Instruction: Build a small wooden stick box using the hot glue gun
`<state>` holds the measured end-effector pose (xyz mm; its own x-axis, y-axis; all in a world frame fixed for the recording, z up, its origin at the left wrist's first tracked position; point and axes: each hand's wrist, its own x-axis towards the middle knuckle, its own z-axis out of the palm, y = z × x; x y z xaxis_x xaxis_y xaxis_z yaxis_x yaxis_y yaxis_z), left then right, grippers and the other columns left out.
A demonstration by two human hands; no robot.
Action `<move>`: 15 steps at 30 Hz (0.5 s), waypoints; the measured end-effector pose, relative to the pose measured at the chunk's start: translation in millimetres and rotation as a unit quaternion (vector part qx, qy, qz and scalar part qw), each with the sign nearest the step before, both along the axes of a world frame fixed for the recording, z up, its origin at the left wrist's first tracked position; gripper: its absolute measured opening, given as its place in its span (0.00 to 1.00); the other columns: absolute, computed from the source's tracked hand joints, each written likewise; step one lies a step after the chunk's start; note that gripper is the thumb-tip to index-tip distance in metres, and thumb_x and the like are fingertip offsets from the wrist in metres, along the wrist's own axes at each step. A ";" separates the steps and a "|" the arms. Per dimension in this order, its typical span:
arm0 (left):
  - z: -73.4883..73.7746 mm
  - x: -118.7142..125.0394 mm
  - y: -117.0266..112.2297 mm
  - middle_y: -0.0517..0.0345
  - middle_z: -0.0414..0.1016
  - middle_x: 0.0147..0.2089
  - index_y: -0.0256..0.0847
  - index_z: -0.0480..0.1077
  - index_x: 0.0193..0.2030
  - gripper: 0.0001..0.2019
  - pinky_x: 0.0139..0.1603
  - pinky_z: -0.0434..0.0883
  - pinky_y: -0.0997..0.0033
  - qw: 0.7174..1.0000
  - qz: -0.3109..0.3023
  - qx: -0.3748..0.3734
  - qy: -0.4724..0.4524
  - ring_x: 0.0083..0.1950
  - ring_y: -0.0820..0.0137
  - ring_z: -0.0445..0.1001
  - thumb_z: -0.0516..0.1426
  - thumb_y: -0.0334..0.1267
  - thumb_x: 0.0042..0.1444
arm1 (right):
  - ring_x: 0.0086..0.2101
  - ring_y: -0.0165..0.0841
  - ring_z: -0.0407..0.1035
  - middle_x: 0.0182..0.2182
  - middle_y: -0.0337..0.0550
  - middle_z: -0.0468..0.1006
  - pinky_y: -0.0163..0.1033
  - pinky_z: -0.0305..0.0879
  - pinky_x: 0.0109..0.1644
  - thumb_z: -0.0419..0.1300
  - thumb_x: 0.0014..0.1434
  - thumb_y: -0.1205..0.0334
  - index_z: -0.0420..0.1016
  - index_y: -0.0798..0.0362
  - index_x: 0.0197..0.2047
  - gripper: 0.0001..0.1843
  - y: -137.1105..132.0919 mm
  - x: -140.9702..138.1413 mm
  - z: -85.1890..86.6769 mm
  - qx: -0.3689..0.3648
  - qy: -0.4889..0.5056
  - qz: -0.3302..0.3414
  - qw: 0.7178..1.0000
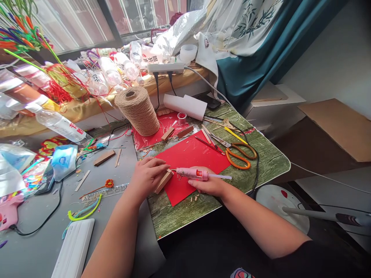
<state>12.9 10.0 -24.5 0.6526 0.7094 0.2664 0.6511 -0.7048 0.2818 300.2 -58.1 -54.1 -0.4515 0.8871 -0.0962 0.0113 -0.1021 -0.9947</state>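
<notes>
Working over a red paper sheet (191, 160) on the green table (271, 162). Beyond the sheet's far left corner, upright twine cone (138, 110); off its right edge, orange-handled scissors (239, 154). Gripping a pink glue gun (193, 173) in right hand (210, 186), fingers closed round it, above the sheet's near edge. Holding a wooden block (164, 181) at the sheet's left edge, left hand (147, 175) fingers curled over it.

Home craft corner by a window. A cluttered surface (269, 162) holds a tan cone of jute twine (138, 110), orange-handled metal scissors (239, 154), a red paper sheet (191, 156) and a pink plastic hot-glue gun (193, 173). A teal fabric curtain (255, 58) hangs behind.
</notes>
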 end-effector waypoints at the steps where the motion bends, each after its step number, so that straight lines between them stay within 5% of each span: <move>1: 0.0 0.0 -0.2 0.55 0.83 0.55 0.55 0.81 0.57 0.14 0.59 0.68 0.51 1.000 0.003 -0.003 0.001 0.57 0.58 0.75 0.56 0.39 0.72 | 0.22 0.25 0.61 0.31 0.40 0.79 0.31 0.61 0.23 0.65 0.66 0.57 0.75 0.50 0.69 0.28 0.0 -0.1 -0.6 -0.002 0.004 -0.001 1.000; 7: 0.5 0.5 -0.7 0.55 0.83 0.57 0.56 0.81 0.58 0.15 0.61 0.69 0.50 1.000 0.014 -0.020 0.004 0.58 0.58 0.75 0.56 0.40 0.72 | 0.22 0.20 0.59 0.59 0.53 0.79 0.29 0.60 0.22 0.64 0.67 0.58 0.71 0.47 0.71 0.30 -0.1 -1.8 -2.6 -0.030 0.083 0.007 0.996; 15: 13.8 -1.1 -4.8 0.53 0.80 0.61 0.51 0.76 0.61 0.16 0.65 0.68 0.49 0.998 0.034 -0.043 -0.025 0.61 0.57 0.75 0.55 0.41 0.72 | 0.22 0.19 0.60 0.61 0.54 0.79 0.28 0.60 0.22 0.63 0.68 0.59 0.70 0.47 0.72 0.30 0.5 -1.1 -4.0 -0.038 0.083 0.012 0.996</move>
<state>11.8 5.2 -10.7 0.5886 0.7739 0.2337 0.6806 -0.6304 0.3734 299.1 -57.6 -58.0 -0.4878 0.8689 -0.0842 -0.1502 -0.1785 -0.9724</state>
